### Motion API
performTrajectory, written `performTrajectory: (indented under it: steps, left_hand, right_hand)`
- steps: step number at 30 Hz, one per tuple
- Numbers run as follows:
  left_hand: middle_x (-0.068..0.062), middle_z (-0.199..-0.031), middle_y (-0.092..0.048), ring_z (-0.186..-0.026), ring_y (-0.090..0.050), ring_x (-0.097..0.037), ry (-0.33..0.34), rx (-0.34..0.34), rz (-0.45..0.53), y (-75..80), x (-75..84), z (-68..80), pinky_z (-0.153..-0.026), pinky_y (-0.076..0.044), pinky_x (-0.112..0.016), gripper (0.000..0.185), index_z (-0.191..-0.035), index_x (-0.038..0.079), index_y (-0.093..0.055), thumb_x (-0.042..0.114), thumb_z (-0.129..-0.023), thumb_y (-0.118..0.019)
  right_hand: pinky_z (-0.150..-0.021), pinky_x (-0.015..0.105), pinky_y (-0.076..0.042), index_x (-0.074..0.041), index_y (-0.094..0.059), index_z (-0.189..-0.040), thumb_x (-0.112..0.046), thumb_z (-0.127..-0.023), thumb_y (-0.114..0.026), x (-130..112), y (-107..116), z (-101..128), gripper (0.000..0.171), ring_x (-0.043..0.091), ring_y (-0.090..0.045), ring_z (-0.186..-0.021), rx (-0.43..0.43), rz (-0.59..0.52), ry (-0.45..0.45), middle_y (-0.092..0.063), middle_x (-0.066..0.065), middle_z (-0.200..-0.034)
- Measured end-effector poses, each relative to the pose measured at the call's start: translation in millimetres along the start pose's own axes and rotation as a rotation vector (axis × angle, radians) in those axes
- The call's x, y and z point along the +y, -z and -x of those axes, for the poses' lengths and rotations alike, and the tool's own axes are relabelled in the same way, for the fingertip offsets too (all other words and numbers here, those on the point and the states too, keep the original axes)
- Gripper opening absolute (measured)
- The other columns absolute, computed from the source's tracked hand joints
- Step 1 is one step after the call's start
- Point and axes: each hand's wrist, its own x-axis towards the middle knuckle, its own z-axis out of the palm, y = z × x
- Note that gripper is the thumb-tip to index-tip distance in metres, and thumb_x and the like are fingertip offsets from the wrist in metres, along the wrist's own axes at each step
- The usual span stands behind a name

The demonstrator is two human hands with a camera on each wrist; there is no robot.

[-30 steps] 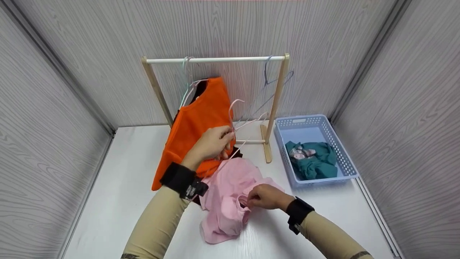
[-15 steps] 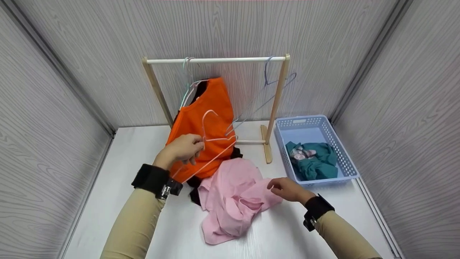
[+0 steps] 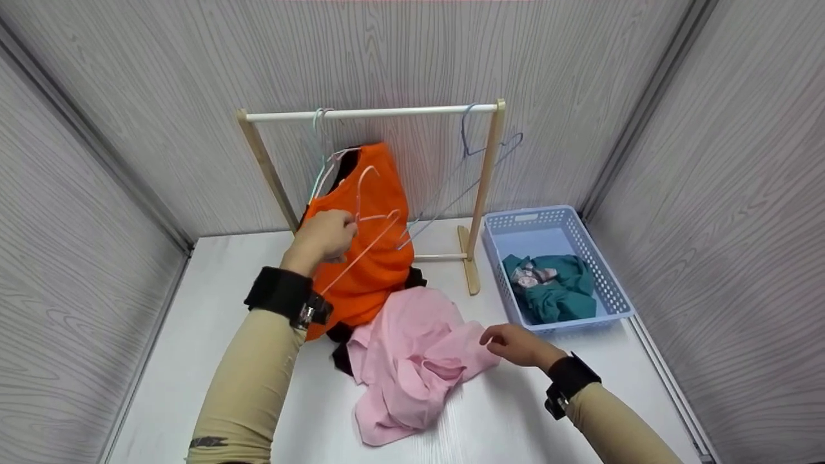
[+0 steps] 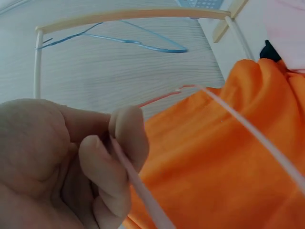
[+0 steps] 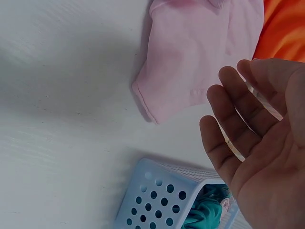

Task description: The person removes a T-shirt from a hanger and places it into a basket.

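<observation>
While the hanger [image 4: 149,202] slants before the orange top [image 3: 381,193] at eleven o'clock from the pink shirt [image 3: 419,374], the left hand [image 3: 322,237] pinches it between thumb and fingers; the right hand [image 3: 521,346] hovers at three, fingers loosely apart; the basket [image 3: 532,238] sits at two.

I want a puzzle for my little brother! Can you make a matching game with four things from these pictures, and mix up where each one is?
Things:
1. pink hanger
2. pink shirt
3. blue hanger
4. teal garment

Places:
A. lying rumpled on the white table
B. held in the left hand
C. inside the light blue basket
D. hooked over the white rail

Right pairs: 1-B, 2-A, 3-D, 4-C
</observation>
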Motion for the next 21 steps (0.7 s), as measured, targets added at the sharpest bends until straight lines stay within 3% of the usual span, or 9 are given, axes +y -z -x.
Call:
performTrajectory:
  steps: [5,13,16,21]
  left_hand:
    - [-0.007,-0.086,-0.069,-0.069,-0.069,-0.019,-0.031,0.13,-0.052,17.0,32.5,-22.7,-0.062,-0.047,-0.03,0.035,-0.121,0.01,-0.063,0.028,-0.104,-0.038]
    - [-0.005,-0.08,-0.072,-0.08,-0.071,-0.023,-0.008,0.221,-0.111,43.9,82.1,-56.6,-0.077,-0.055,-0.038,0.033,-0.103,0.01,-0.067,0.027,-0.104,-0.039]
    - [-0.007,-0.085,-0.073,-0.082,-0.071,-0.025,-0.007,0.241,-0.105,42.0,90.9,-68.5,-0.077,-0.055,-0.039,0.033,-0.107,0.009,-0.067,0.029,-0.104,-0.041]
    - [-0.015,-0.107,-0.069,-0.094,-0.068,-0.032,0.004,0.243,-0.119,21.6,94.2,-84.9,-0.075,-0.056,-0.04,0.035,-0.111,0.005,-0.067,0.03,-0.103,-0.043]
  right_hand:
    - [-0.072,0.028,-0.049,-0.006,-0.068,-0.108,-0.011,-0.096,-0.053,-2,5,-2,0.02,0.013,-0.054,-0.08,0.001,0.003,-0.014,-0.067,0.007,-0.095]
    - [-0.075,0.032,-0.052,-0.009,-0.068,-0.109,-0.011,-0.096,-0.053,-5,9,-2,0.019,0.014,-0.055,-0.082,0.006,0.011,-0.025,-0.068,0.006,-0.098]
    - [-0.075,0.033,-0.052,-0.009,-0.068,-0.109,-0.011,-0.096,-0.054,-5,6,0,0.019,0.015,-0.055,-0.083,0.004,0.005,-0.037,-0.068,0.006,-0.099]
    - [-0.072,0.03,-0.051,-0.011,-0.068,-0.108,-0.013,-0.096,-0.056,-1,-1,5,0.018,0.014,-0.054,-0.081,-0.008,-0.024,-0.065,-0.068,0.004,-0.097]
